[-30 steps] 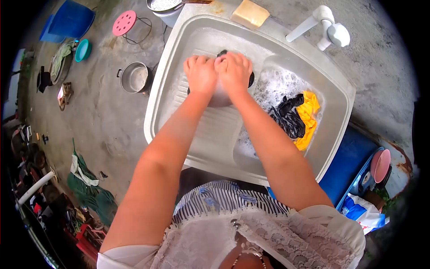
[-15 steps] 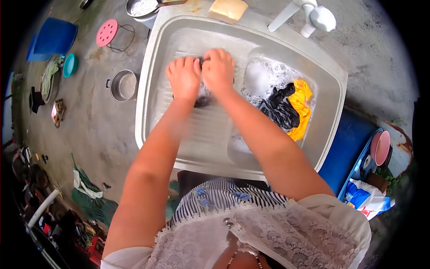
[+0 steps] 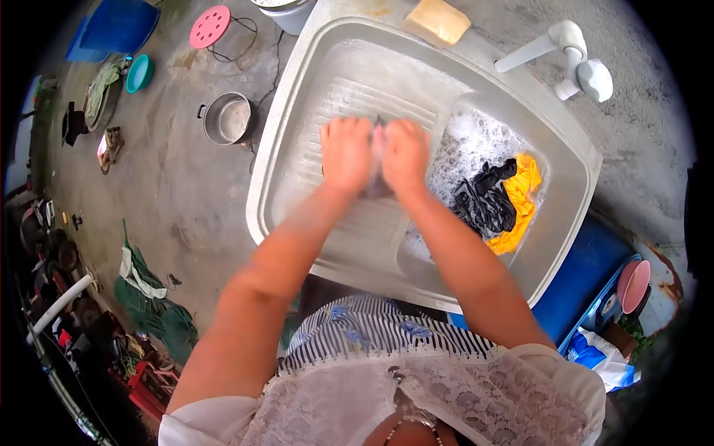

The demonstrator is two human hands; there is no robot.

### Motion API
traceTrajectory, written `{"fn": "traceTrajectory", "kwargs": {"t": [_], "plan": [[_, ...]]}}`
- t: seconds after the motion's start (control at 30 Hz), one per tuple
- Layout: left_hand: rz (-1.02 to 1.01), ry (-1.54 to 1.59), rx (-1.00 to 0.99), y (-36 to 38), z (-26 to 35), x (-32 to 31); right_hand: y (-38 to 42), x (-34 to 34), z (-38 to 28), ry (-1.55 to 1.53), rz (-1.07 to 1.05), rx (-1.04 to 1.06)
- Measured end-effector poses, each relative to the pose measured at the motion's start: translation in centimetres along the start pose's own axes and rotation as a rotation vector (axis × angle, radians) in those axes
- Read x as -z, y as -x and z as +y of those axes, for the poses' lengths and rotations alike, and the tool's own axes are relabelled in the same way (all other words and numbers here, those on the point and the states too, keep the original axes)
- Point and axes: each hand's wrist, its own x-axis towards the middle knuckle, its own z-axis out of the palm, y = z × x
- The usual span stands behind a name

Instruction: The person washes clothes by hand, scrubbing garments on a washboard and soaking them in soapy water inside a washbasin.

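Side by side over the sink's ribbed washboard (image 3: 355, 241), my left hand (image 3: 347, 154) and my right hand (image 3: 405, 156) are closed on a dark wet cloth (image 3: 376, 187). Most of that cloth is hidden beneath my fingers, and motion blurs it. To the right, the sink's basin holds white suds (image 3: 476, 137). A crumpled black cloth (image 3: 483, 204) lies there against a bright yellow cloth (image 3: 525, 186), both partly in the foam.
A yellowish soap block (image 3: 436, 22) sits on the far rim, left of a white tap (image 3: 532, 50). Left on the concrete floor stand a metal pot (image 3: 227, 119), a pink stool (image 3: 210, 27) and a teal basin (image 3: 140, 73). A blue container (image 3: 569, 260) stands at the right.
Both hands have slid down the washboard ridges toward my body with the dark cloth. The camera view has shifted, so the sink appears farther right. The black and yellow cloths stay in the basin.
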Motion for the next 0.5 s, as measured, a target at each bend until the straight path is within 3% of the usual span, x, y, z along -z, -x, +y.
{"fn": "traceTrajectory", "kwargs": {"t": [0.13, 0.23, 0.27, 0.37, 0.4, 0.47, 0.5], "plan": [[0.274, -0.012, -0.038, -4.5, -0.8, -1.8, -5.0, -2.3, 0.9, 0.096, 0.183, -0.129], [0.198, -0.052, 0.035, -2.6, -0.3, -0.8, -3.0, -1.7, 0.8, 0.275, 0.056, -0.069], [0.201, -0.1, 0.056, -1.4, 0.1, -0.3, -1.4, -1.2, 0.6, 0.195, 0.053, -0.034], [0.194, 0.165, 0.071, 5.7, 1.7, 1.1, 4.9, 1.9, -1.7, -0.121, 0.069, 0.09], [0.184, 0.29, -0.039, 7.6, 1.7, 1.5, 6.8, 2.5, -2.1, -0.122, 0.061, 0.081], [0.155, 0.251, -0.121, 8.9, 2.3, 2.4, 9.3, 2.6, -2.2, -0.202, 0.075, 0.03], [0.149, 0.25, -0.11, 8.1, 1.8, 2.0, 8.1, 1.7, -1.3, -0.189, 0.112, 0.116]]}}
